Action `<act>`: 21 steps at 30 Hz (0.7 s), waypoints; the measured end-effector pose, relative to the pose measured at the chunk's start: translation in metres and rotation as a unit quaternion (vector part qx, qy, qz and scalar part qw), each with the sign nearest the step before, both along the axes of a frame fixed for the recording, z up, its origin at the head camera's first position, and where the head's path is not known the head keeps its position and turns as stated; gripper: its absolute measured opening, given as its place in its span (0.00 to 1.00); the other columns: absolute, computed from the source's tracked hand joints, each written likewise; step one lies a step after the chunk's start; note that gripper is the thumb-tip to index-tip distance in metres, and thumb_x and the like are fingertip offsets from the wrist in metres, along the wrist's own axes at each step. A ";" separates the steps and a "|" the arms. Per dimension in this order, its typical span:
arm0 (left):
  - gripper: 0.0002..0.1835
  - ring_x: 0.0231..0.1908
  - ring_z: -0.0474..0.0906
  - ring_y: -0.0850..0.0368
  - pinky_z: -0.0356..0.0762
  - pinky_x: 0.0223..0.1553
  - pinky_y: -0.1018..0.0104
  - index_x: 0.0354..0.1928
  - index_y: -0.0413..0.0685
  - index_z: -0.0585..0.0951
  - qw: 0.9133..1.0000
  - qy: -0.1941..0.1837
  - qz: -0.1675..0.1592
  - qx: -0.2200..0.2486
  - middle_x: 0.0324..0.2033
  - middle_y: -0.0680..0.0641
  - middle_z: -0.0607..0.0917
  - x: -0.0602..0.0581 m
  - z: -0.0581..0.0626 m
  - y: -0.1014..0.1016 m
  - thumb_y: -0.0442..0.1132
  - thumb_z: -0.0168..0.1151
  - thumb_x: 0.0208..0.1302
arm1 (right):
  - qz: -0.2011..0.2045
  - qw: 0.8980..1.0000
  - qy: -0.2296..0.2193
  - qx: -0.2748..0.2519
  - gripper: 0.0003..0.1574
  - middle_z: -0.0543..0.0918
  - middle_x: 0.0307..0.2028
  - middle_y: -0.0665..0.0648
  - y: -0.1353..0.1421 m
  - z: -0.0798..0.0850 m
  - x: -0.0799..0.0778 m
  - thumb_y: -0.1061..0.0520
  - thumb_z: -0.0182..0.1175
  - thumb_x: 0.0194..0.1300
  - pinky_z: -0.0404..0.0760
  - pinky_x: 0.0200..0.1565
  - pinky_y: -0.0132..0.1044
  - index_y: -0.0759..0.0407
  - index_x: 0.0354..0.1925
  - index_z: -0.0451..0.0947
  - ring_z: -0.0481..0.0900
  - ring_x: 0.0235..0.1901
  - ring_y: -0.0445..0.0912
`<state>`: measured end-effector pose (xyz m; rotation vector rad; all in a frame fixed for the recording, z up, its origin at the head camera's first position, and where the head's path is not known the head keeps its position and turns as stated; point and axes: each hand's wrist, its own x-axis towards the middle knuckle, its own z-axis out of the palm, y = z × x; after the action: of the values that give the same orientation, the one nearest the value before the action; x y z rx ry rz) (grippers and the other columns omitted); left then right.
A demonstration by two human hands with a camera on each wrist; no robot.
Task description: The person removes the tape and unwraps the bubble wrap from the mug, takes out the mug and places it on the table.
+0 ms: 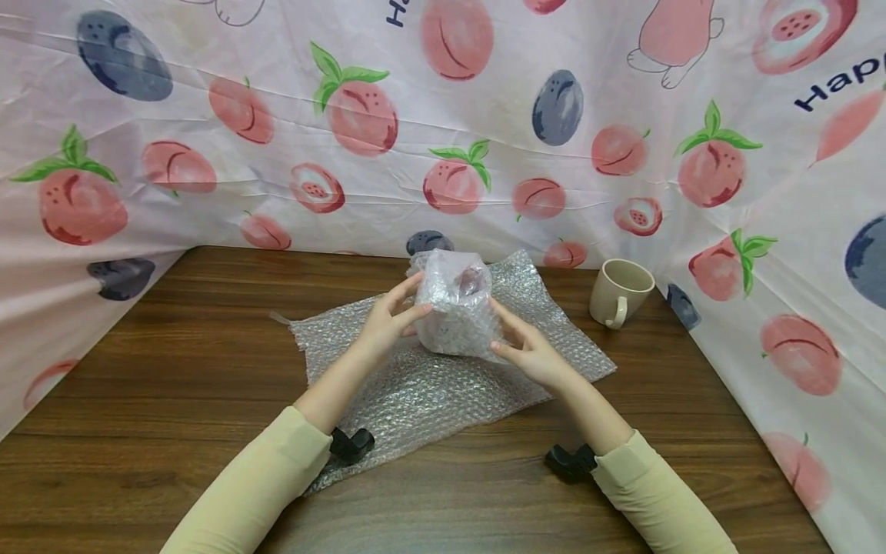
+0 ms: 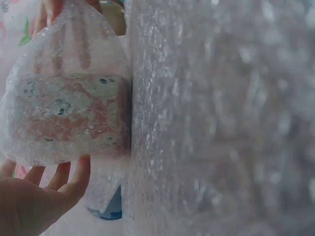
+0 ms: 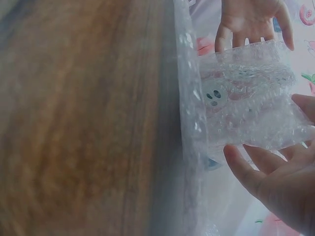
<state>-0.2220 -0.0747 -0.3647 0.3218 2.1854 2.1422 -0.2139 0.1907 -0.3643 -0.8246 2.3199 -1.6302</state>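
Left hand (image 1: 385, 323): grips the bubble-wrapped box (image 1: 453, 327) from its left
Right hand (image 1: 531, 350): grips its right side
Box: between them, over the bubble-wrap sheet (image 1: 429, 400)
Mug (image 1: 607, 296): on the worktop (image 1: 173, 377), right of the sheet

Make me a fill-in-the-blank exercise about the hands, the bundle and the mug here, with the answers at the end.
1. Of the left hand and right hand, ____ touch the bundle.
2. The bundle is covered in the cushioning plastic known as ____ wrap.
3. In the head view, the mug stands to the ____ of the flat sheet.
4. The loop jutting from the mug's side is its ____.

Missing words: both; bubble; right; handle.
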 end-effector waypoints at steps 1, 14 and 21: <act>0.34 0.60 0.67 0.44 0.70 0.53 0.42 0.72 0.62 0.61 1.000 -0.003 -0.002 0.001 0.68 0.45 0.63 0.000 0.000 0.000 0.44 0.61 0.66 | -0.002 1.000 0.000 0.000 0.44 0.48 0.73 0.60 0.000 -0.001 0.000 0.67 0.54 0.68 0.61 0.62 0.54 0.54 0.75 0.47 0.54 0.67 0.64; 0.35 0.61 0.66 0.41 0.71 0.53 0.41 0.73 0.55 0.59 1.000 -0.005 -0.017 -0.002 0.69 0.41 0.60 0.005 0.008 -0.004 0.41 0.61 0.66 | -0.005 1.000 -0.009 0.003 0.44 0.49 0.73 0.62 0.001 -0.003 -0.003 0.65 0.56 0.68 0.59 0.62 0.58 0.54 0.75 0.48 0.53 0.67 0.67; 0.36 0.64 0.59 0.35 0.72 0.51 0.40 0.73 0.56 0.60 0.999 0.011 -0.030 -0.017 0.69 0.39 0.59 -0.001 0.002 -0.008 0.40 0.62 0.66 | -0.013 1.000 -0.004 0.016 0.45 0.53 0.72 0.65 0.003 -0.001 -0.003 0.64 0.58 0.66 0.61 0.62 0.55 0.54 0.75 0.51 0.58 0.65 0.66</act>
<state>-0.2232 -0.0832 -0.3630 0.4049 2.1909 2.0779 -0.2165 0.1939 -0.3651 -0.7835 2.3552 -1.5998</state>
